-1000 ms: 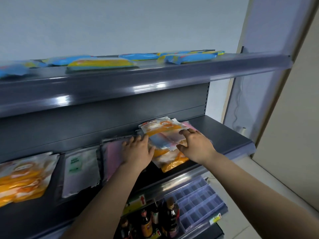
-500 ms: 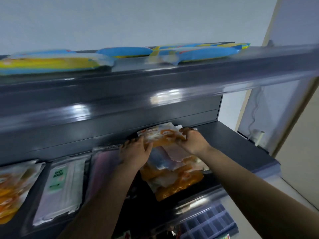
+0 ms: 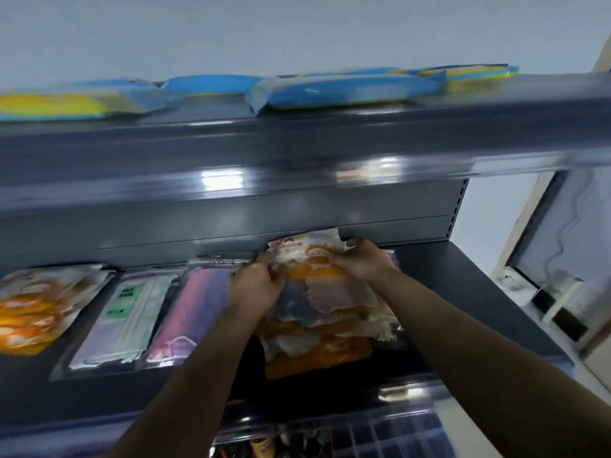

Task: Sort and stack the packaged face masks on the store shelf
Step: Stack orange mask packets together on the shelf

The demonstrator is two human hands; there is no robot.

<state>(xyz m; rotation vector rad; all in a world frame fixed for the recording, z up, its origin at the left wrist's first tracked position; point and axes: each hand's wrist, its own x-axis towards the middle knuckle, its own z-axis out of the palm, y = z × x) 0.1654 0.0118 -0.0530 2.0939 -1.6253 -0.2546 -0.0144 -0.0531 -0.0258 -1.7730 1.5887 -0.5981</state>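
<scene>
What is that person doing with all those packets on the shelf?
A person is tidying packaged face masks on the middle shelf. The left hand and the right hand both grip an orange and white packet on top of a messy pile. Other mask packs already lie in a row to the left.

On the middle shelf (image 3: 463,276), four groups of mask packs run from the left edge toward the centre: a stack (image 3: 36,309) at the far left, a second pack (image 3: 125,319) just beside it, a third pack (image 3: 191,312) next, then a loose heap (image 3: 317,338) right of centre. Your left hand (image 3: 258,285) and right hand (image 3: 365,259) hold the heap's top pack (image 3: 310,256) by its left and right sides, near the back panel. Flat packets (image 3: 347,89) lie in a row along the top shelf (image 3: 297,143) above. The lower shelf (image 3: 380,434) sits beneath the front edge.
</scene>
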